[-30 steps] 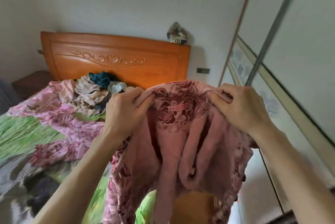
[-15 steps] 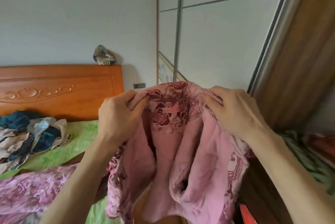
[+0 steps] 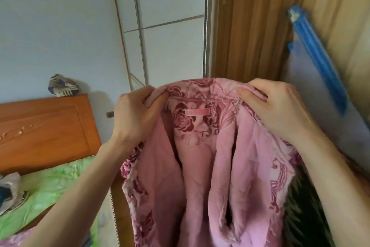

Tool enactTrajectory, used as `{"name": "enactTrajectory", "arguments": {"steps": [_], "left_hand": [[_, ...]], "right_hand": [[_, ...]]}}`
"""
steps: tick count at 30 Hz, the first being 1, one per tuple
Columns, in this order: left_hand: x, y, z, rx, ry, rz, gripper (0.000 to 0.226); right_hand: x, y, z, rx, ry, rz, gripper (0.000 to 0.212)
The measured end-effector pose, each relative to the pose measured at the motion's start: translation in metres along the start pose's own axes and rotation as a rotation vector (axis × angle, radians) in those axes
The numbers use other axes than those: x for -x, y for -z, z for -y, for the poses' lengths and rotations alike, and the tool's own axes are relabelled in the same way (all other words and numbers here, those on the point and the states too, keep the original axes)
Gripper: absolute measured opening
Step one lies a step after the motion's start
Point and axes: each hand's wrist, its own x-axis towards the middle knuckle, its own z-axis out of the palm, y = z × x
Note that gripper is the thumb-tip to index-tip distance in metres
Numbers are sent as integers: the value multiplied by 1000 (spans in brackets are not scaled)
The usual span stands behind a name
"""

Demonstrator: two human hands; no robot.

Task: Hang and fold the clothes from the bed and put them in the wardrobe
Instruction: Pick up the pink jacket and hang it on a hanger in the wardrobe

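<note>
Both hands grip the collar of a pink rose-patterned fleece robe: left hand and right hand pinch opposite shoulders, and it hangs open before the wardrobe. Bed lies at left with more clothes; its wooden headboard stands behind. A blue hanger hangs inside the wardrobe at right. Risk: the heavy fleece may slide off a shoulder if either pinch loosens while reaching for it.
</note>
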Motion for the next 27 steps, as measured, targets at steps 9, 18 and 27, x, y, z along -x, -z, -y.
{"name": "enactTrajectory", "arguments": {"steps": [9,18,27], "left_hand": [[-53,-47,-31,158,-165,49,50],[-117,-92,-45,436,-262,93,45],[-163,-146,-114,675,-348,175,35]], "right_hand": [[-13,56,-7,96,-70,-111,43],[-46,106,2,207,-158,-239,43],[-46,178,5,285,-225,-353,32]]}}
